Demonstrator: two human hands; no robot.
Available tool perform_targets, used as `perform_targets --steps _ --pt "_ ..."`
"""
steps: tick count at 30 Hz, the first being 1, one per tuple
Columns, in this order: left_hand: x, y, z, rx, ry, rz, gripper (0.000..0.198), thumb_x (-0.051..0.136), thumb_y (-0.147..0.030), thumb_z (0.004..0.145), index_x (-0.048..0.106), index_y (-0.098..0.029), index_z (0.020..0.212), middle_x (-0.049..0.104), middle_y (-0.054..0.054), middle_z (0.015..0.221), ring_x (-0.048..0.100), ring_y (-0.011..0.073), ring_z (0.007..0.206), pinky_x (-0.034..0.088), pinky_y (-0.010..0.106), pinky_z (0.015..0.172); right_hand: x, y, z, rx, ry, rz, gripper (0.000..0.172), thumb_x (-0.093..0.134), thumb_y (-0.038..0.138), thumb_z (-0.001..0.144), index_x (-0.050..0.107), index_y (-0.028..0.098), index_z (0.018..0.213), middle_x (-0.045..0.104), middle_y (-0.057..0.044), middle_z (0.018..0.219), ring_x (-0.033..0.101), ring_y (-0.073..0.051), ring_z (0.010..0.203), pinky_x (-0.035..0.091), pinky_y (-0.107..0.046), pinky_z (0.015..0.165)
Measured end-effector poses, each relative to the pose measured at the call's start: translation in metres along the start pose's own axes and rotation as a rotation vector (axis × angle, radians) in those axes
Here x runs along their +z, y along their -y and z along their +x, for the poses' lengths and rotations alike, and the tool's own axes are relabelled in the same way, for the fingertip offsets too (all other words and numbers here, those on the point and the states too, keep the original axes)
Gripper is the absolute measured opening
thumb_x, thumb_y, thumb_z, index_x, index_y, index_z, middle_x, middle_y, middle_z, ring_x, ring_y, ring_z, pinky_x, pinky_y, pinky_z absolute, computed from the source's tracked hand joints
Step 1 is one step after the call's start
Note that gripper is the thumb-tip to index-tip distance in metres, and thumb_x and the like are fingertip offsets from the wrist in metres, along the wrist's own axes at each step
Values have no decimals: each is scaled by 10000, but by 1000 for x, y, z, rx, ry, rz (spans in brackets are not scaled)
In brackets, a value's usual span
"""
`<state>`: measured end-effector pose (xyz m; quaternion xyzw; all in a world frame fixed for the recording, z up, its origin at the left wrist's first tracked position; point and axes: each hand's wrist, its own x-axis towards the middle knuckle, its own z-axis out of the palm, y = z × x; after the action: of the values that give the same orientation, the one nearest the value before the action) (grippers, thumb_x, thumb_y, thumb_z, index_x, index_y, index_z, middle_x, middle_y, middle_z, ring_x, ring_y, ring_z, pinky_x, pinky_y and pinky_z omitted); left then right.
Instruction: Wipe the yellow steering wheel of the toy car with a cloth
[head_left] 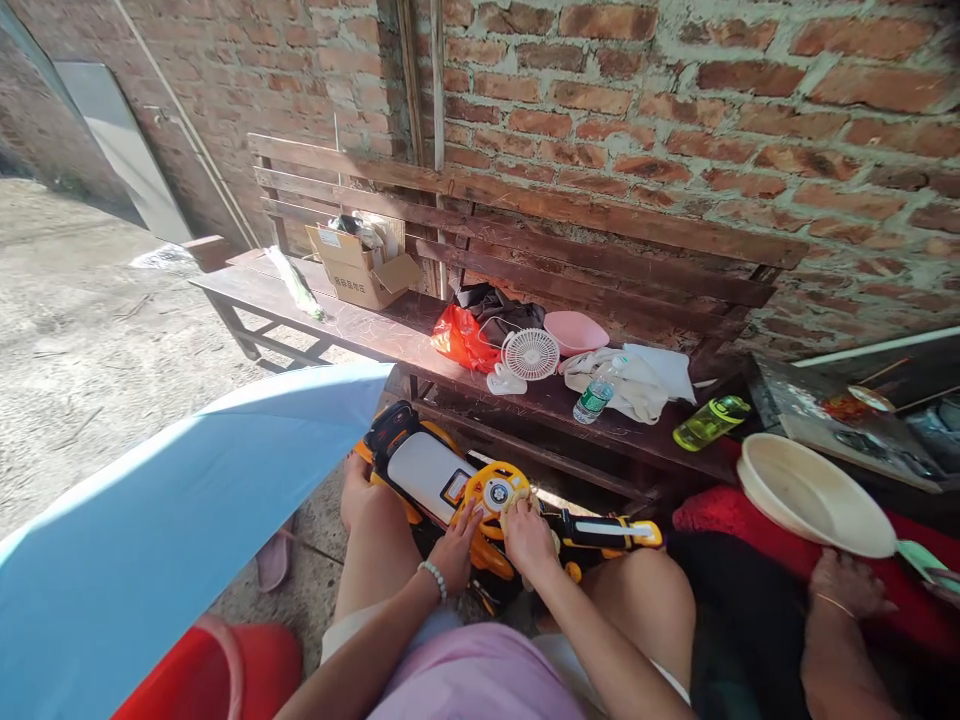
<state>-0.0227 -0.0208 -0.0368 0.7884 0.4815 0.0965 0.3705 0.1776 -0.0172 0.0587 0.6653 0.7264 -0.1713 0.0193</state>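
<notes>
Bright sunlight, glaring ground point(67, 290), stretched edges

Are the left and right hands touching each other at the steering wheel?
Apart. The head view shows a gap between the left hand and the right hand, with yellow parts of the steering wheel visible between them.

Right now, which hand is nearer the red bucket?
Left. The left hand is right of the red bucket, at the steering wheel; the right hand is farther right.
</notes>
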Motion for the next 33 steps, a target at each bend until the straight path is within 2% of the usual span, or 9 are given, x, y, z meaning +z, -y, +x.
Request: perform_targets --steps 6,9,12,15,19,22,26,29,33 --pt "-4 0 -2 26 -16 -10 1053 549 -11 723 310 -138 1740 63 153 1867 292 374 1678 317 552 1362 1 23 -13 -35 41 14 366 633 171 935 725 130 1288 712 -237 1344 702 -355 1228 566 -450 1040" --pt "-4 2 0 49 -36 -36 1037 567 -36 738 324 -162 1738 105 147 1864 333 376 1660 302 572 1367 -2 22 -10 -84 60 262 321 655 198 932 742 198 1241 755 -141 1304 724 -281 1203 552 -367 1054" --pt "-1 2 2 58 -38 -26 1051 612 -81 745 293 -128 1745 153 186 1849 234 395 1693 242 605 1381 -16 18 8 -80 -1 464 345 624 221 962 736 217 1288 770 -109 1291 724 -252 1209 542 -339 1062" --pt "-1 1 3 81 -48 -44 1080 606 -88 750 229 -113 1762 130 199 1849 132 383 1719 178 623 1391 -41 18 35 -25 -124 382 383 591 222 982 700 228 1349 700 -111 1432 681 -244 1287 507 -342 1104" --pt "-3 4 2 116 -74 -126 1055 553 -53 774 205 -132 1767 147 180 1850 166 343 1718 201 598 1396 -58 26 60 -6 19 143 349 626 231 980 681 227 1324 653 -108 1476 681 -233 1262 499 -319 1046" --pt "-4 6 0 134 -112 -192 1036 560 -60 786 215 -162 1757 242 167 1832 242 326 1701 231 593 1397 -47 35 60 -41 108 41 365 671 251 958 674 199 1319 645 -144 1470 685 -269 1249 508 -358 1023" --pt "-2 4 -2 80 -159 -221 956 558 -82 778 315 -171 1698 438 156 1741 417 325 1616 332 583 1375 -28 40 48 -140 109 -7 373 633 245 975 652 187 1343 636 -160 1483 701 -284 1215 515 -393 1019" --pt "-2 5 -3 48 -263 -264 856 507 -87 789 397 -168 1634 558 154 1626 571 311 1479 434 582 1318 -22 38 37 -155 103 28 380 641 203 948 661 208 1328 640 -138 1497 707 -275 1208 521 -385 1020" --pt "-6 14 -2 18 -427 -296 774 487 -107 805 467 -171 1576 554 143 1609 557 306 1481 434 564 1314 -14 33 15 -212 88 92 449 669 156 893 668 231 1335 649 -113 1510 684 -279 1264 497 -383 1090"
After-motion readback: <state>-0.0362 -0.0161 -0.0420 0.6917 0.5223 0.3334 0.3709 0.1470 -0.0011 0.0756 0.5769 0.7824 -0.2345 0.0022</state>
